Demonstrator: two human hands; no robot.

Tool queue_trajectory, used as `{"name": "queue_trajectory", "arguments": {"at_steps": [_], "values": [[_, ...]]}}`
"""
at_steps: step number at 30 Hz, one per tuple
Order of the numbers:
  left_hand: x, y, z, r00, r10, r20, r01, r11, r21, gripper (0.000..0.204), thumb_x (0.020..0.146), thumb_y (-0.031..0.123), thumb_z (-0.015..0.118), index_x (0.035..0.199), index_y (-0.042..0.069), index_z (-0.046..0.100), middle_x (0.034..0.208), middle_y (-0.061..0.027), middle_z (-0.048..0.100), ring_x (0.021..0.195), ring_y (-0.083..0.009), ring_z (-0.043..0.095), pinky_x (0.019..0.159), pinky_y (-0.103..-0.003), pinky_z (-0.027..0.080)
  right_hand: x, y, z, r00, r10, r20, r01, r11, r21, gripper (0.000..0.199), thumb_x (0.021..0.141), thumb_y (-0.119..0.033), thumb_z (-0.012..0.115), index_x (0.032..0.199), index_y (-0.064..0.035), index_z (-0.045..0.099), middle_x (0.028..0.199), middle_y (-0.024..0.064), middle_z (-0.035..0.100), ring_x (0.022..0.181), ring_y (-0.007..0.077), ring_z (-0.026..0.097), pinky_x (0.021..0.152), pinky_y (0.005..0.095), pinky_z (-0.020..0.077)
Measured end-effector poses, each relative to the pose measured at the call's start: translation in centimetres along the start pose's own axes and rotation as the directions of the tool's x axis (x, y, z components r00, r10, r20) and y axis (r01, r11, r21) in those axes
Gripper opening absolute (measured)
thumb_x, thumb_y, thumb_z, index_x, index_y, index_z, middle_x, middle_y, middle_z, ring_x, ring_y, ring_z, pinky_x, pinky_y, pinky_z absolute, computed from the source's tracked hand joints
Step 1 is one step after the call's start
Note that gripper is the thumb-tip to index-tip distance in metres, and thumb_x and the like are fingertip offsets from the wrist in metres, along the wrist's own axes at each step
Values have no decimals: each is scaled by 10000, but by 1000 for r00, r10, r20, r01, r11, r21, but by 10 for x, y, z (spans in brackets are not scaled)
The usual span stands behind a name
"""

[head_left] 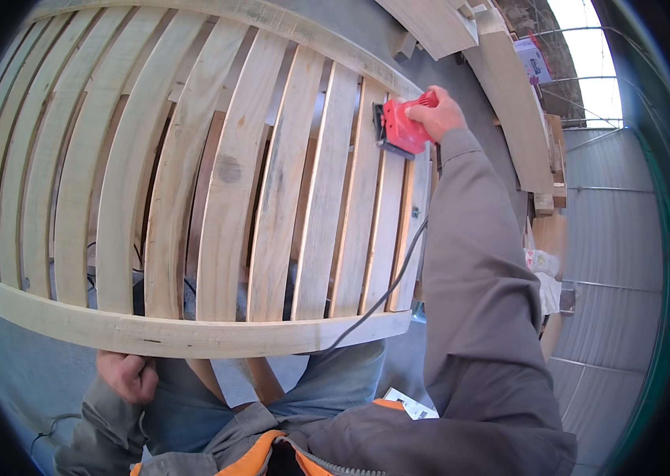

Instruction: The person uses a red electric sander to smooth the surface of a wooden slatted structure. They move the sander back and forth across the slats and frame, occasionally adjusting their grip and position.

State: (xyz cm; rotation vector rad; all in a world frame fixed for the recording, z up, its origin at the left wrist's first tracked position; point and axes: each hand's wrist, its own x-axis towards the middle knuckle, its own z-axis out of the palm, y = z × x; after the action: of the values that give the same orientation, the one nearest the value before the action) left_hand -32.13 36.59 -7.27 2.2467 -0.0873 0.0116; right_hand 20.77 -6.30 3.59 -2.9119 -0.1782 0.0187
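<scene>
A right hand (440,115) grips a boxy red plastic electric sander (402,127) pressed on the far right corner of a pale, rough-grained slatted wooden frame (216,198), while the left hand (130,374), curled closed, sits below the frame's near rail.

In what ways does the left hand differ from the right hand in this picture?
The right hand is stretched far forward and grips a red sander on the wooden slats; the left hand stays close to the body, curled under the near rail of the frame, holding no tool. The right hand is fully visible, the left partly hidden. Both are bare, with grey sleeves.
</scene>
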Motion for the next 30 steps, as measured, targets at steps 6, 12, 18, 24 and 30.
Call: {"name": "queue_trajectory", "arguments": {"at_steps": [6,12,18,24,30], "values": [[-10,5,1,999,5,-43,-2,999,53,322,713,9,657,1002,12,799,1060,-226,751,1051,-463,677,981,-537,524,-60,-16,3,1000,8,18,-8,1000,-25,866,719,-369,835,1486,-36,611,1293,244,745,1210,384,722,1062,426,564],[-20,1,7,997,10,-70,-3,995,98,250,730,32,679,950,26,796,1070,-209,759,1082,-446,670,1016,-536,504,-118,-18,3,999,37,33,-37,999,-1,873,734,-364,833,1509,-44,593,1251,259,740,1159,406,730,1042,450,580],[-24,2,8,996,13,-86,-2,993,122,260,723,51,698,961,34,802,1082,-198,764,1100,-439,669,1061,-533,480,-174,-22,-4,997,66,46,-64,997,-49,882,764,-360,827,1544,-48,561,1265,255,726,1183,396,716,1056,447,575],[-23,-2,9,995,45,-92,-33,992,120,239,728,52,729,958,47,796,1058,-171,763,1088,-416,670,1041,-523,481,-197,-16,-9,990,98,98,-95,995,-32,891,773,-334,831,1555,-22,541,1287,231,727,1215,376,705,1069,438,564],[-20,-3,10,997,13,-74,-8,998,70,288,704,12,688,970,16,797,1089,-210,763,1105,-440,670,1024,-532,505,-154,8,-12,980,139,143,-144,989,22,901,747,-298,860,1542,-15,544,1365,229,702,1231,359,700,1083,413,549]]}}
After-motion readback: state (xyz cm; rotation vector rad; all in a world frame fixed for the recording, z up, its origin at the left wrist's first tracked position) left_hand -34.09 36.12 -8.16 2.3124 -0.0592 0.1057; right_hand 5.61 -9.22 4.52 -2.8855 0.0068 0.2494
